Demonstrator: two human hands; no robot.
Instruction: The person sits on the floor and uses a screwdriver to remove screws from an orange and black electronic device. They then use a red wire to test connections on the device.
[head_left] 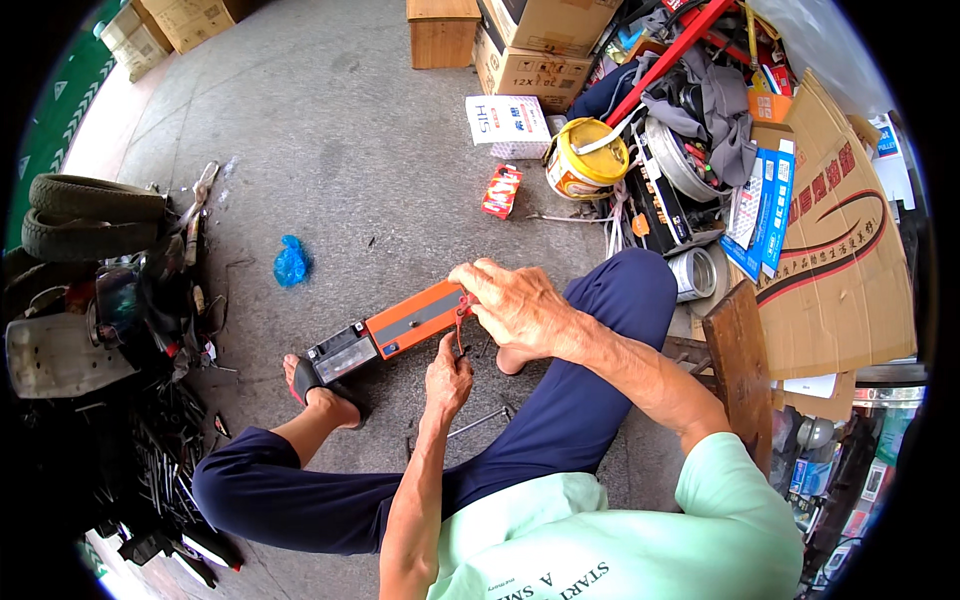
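A long orange battery (412, 318) with a grey stripe lies on the floor between my legs. A black-and-grey battery (343, 352) sits end to end with it, close to my sandalled foot. My right hand (520, 308) is closed over the orange battery's near right end, its fingers bent down at the corner; what they grip is hidden. From that corner a thin red wire (460, 326) runs down to my left hand (447, 378). The fingers of my left hand are pinched together on the wire's lower end, just beside the battery.
A thin metal rod (478, 422) lies below my left hand. Blue crumpled plastic (292, 262) and a red box (502, 191) are on the floor ahead. Tyres (95, 215) stand left; a yellow bucket (587, 160), cardboard (840, 250) and a wooden stool (738, 370) are right.
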